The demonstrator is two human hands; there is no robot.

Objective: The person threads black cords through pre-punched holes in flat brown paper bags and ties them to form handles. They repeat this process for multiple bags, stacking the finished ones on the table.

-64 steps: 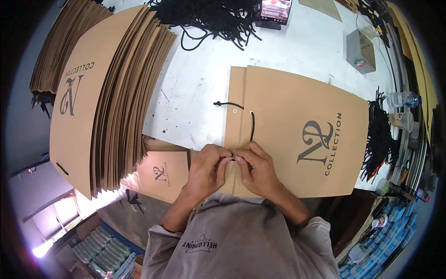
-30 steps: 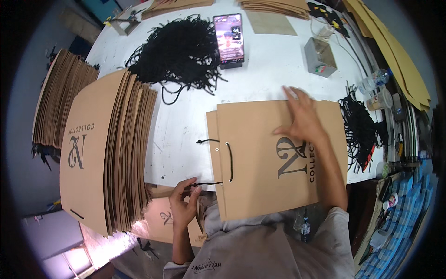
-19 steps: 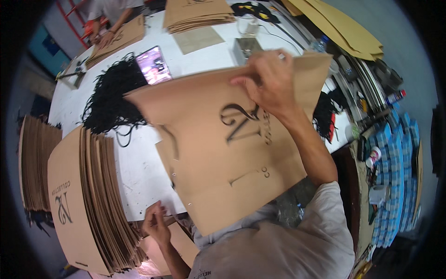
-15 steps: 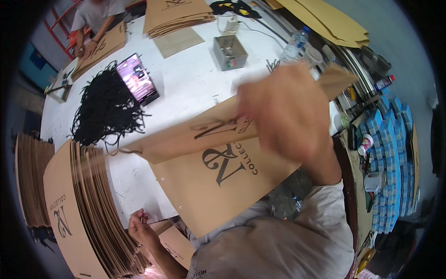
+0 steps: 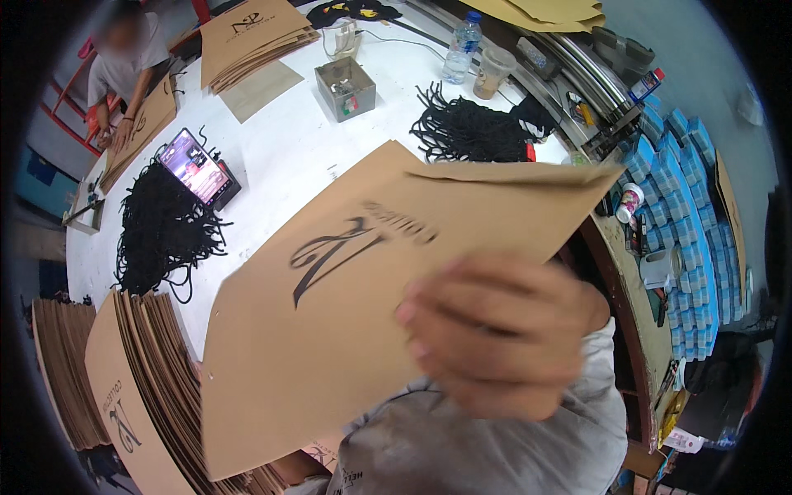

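A large brown paper bag (image 5: 272,388) with a black printed emblem is tilted across the space before me. Small holes mark its left edge, and a folded edge runs along its upper right. My right hand (image 5: 503,338), blurred, is in front of the bag's right part. Its fingers are curled in; what they hold, if anything, does not show. Only my left forearm (image 5: 299,467) shows, below the bag, and the hand itself is hidden behind it. To the left, many folded brown bags (image 5: 124,396) stand packed in a row, partly covered by the bag.
Black cords (image 5: 157,231) lie heaped on the white table (image 5: 280,173) beside a lit phone (image 5: 198,169); a second black cord heap (image 5: 462,128) lies further right. A metal box (image 5: 345,91), a water bottle (image 5: 462,49) and a cup (image 5: 493,74) stand behind. A co-worker (image 5: 128,66) handles a bag at far left.
My right hand has come down and nearer to me. The bag has swung left and lies flatter to view, now hiding my left hand. The whole view has shifted somewhat.
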